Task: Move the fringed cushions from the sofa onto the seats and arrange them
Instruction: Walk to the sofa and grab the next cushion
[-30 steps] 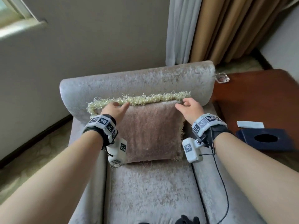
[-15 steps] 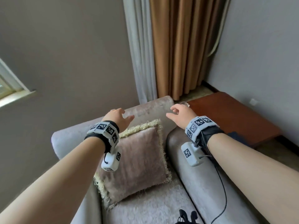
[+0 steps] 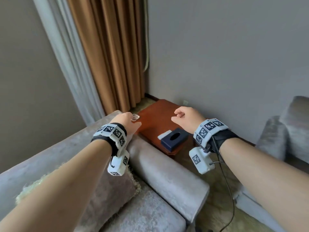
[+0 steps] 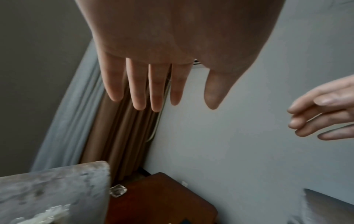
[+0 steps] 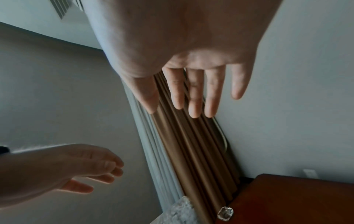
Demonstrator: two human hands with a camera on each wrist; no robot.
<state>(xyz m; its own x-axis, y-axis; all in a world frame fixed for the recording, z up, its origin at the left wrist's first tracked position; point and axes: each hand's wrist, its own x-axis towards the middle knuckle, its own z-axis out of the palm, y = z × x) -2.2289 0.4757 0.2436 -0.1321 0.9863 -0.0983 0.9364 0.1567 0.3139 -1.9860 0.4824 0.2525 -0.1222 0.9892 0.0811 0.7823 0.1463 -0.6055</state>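
Note:
A pinkish-brown cushion [image 3: 107, 196] with a pale fringe leans against the back of the grey velvet armchair [image 3: 167, 178], partly hidden under my left forearm. Both hands hang in the air, away from it and holding nothing. My left hand [image 3: 128, 121] hovers above the chair's far arm, fingers straight and relaxed in the left wrist view [image 4: 159, 94]. My right hand [image 3: 184, 116] floats over the wooden side table [image 3: 155, 114], its fingers loose in the right wrist view [image 5: 193, 98].
On the side table lie a dark blue tissue box [image 3: 173, 138], a white card [image 3: 164, 134] and a glass ashtray [image 3: 135, 117]. Brown and white curtains [image 3: 107, 52] hang in the corner. Another grey seat [image 3: 287, 128] stands at the right edge.
Both hands have let go of the cushion's top edge and lifted away. My view has swung right, from the armchair toward the side table and the wall.

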